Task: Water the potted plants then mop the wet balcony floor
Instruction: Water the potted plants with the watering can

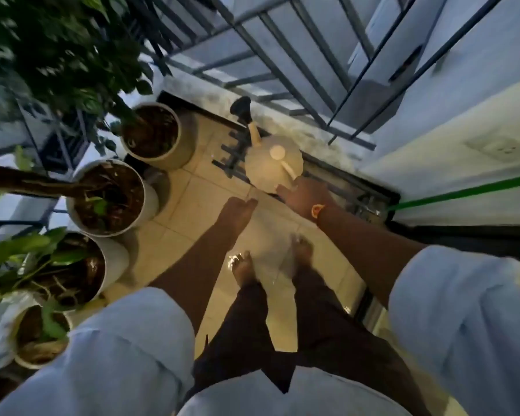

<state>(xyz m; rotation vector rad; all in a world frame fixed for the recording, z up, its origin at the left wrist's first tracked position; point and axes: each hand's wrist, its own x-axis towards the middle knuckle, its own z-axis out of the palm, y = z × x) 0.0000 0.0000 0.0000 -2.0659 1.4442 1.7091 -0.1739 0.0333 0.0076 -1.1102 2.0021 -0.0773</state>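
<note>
A cream watering can (270,166) with a black rose on its spout stands on the tiled floor by the railing. My right hand (302,195), with an orange watch at the wrist, reaches down to the can's handle; the fingers are spread just at its lower end and are not wrapped around it. My left hand (237,213) hangs beside it, holding nothing. White pots with dark soil line the left side: the far pot (182,139), a middle pot (150,202) and a near pot (117,259). Water glistens on the wet tiles (270,250) around my bare feet.
A dark metal railing (282,70) closes the balcony's far side, with a floor drain grate (231,151) below it. A sliding door track with a green line (463,193) runs on the right. Leafy branches (57,49) overhang the upper left. A fourth pot (17,352) sits at the lower left.
</note>
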